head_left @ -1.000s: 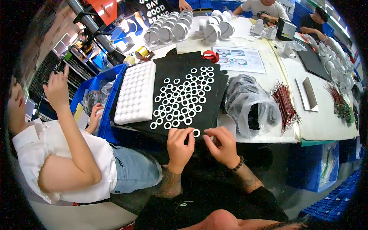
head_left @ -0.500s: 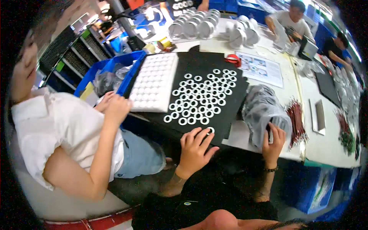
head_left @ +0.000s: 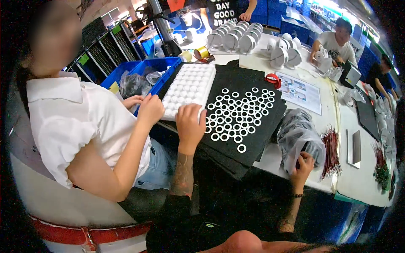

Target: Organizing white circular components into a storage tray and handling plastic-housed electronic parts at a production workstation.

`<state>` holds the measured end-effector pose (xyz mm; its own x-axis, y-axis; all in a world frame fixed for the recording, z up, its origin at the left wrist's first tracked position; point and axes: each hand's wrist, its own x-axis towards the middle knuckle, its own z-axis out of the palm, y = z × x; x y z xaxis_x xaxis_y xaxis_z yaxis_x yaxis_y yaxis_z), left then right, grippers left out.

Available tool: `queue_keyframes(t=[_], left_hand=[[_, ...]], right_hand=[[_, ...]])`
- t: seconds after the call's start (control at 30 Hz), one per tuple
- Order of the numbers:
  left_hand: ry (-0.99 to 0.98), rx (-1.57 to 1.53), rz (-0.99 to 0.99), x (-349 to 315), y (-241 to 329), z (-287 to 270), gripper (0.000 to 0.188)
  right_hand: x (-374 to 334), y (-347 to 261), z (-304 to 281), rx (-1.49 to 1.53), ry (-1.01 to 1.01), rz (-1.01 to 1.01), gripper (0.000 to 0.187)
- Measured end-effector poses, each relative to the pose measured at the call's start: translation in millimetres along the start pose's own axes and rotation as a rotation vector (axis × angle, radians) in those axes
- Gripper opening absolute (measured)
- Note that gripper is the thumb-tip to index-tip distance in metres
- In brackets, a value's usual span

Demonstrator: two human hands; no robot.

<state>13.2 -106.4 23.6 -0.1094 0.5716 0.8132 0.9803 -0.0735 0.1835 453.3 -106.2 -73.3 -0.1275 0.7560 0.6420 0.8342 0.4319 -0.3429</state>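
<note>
My left hand [head_left: 190, 124] lies at the near right corner of a white tray [head_left: 207, 95] filled with rows of rounded white pieces. Its fingers stretch over the tray's edge, the thumb apart; no held object shows. Beside it, many white rings [head_left: 228, 119] are spread on a black mat [head_left: 228, 160], with a single ring [head_left: 241, 148] set off near the front. At the mouth of a clear plastic bag [head_left: 291, 145] of dark parts, my right hand [head_left: 302, 166] has its fingers curled closed. What they pinch is too dark to make out.
A co-worker in a white shirt [head_left: 90, 122] sits close on my left, hands by a blue bin [head_left: 160, 86] of bagged parts. Red-brown wires [head_left: 331, 152] lie right of the bag. Red tape [head_left: 273, 80] and a printed sheet [head_left: 300, 92] are behind. White round housings [head_left: 232, 41] stand farther back.
My left hand has moved from the single front ring, left and away from me, to the tray's corner. My right hand's fingers have curled closed at the bag. The view has shifted.
</note>
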Motion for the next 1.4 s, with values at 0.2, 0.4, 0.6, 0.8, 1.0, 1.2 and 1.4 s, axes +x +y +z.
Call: queue_keyframes(t=[0.2,0.4,0.6,0.8,1.0,1.2,1.4], left_hand=[[-0.083,0.032,-0.113,35.5,-16.0,27.2,0.022],[-0.279,0.258,-0.175,83.5,-119.5,50.3,0.024],[-0.387,0.326,-0.245,90.3,-122.2,96.9,0.018],[-0.395,0.402,-0.206,74.2,-186.6,154.4,0.02],[-0.445,0.34,-0.366,80.2,-198.1,178.9,0.037],[-0.536,0.182,-0.566,108.6,-186.9,170.2,0.049],[-0.531,0.225,-0.513,106.6,-200.0,166.4,0.049]], right_hand=[[-2.0,3.8,-18.1,0.03,0.055,0.042,0.03],[10.5,-18.8,5.2,0.061,0.143,-0.076,0.02],[-6.0,0.6,31.8,0.031,0.13,0.045,0.011],[-6.3,22.4,70.2,0.054,0.16,0.037,0.005],[-1.7,34.7,73.6,0.097,0.148,0.016,0.007],[9.4,13.1,62.4,0.104,0.167,0.045,0.015],[9.2,9.1,45.2,0.225,0.199,0.156,0.012]])
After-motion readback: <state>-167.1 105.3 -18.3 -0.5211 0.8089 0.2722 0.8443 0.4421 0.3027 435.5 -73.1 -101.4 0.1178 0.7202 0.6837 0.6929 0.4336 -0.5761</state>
